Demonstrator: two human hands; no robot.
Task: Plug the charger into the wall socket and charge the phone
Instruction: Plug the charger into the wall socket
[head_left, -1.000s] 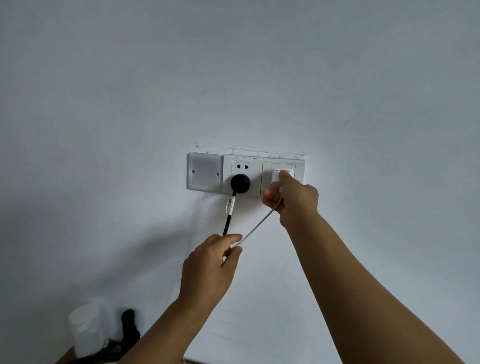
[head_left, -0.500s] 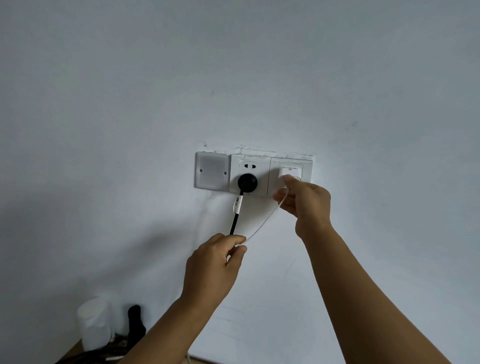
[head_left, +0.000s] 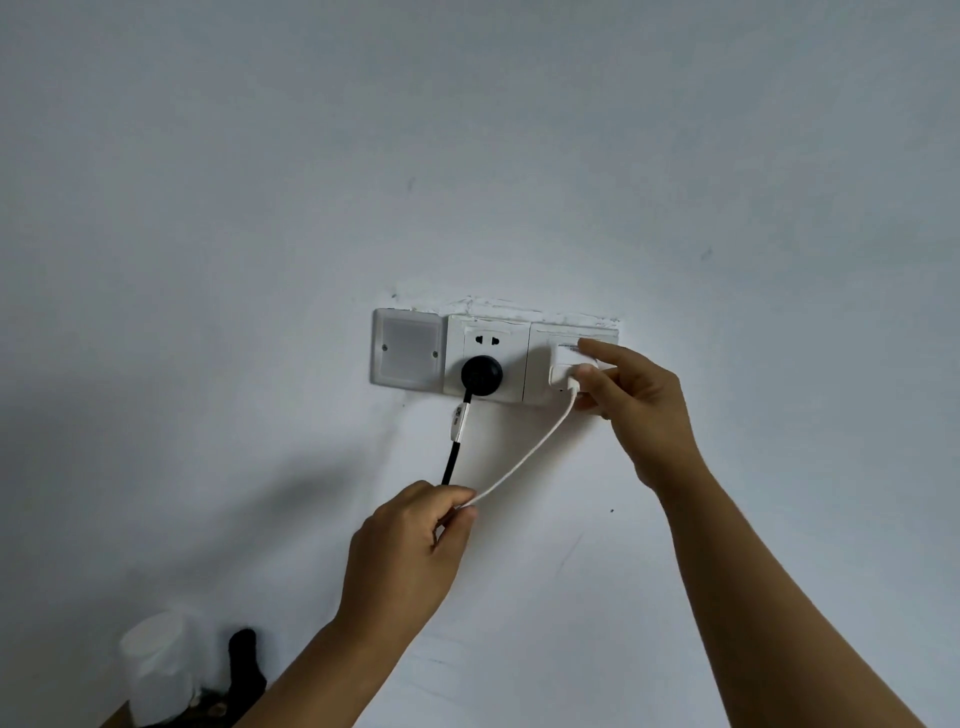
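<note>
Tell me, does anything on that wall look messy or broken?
Yes, a little. Along the top edge of the socket plates there is a rough, lumpy white strip of filler, uneven against the smooth wall. The plates themselves look whole, and the charger sits straight.

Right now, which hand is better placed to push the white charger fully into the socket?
Right. The right hand already grips the white charger at the right-hand socket; the left hand is lower, pinching the white cable.
</note>
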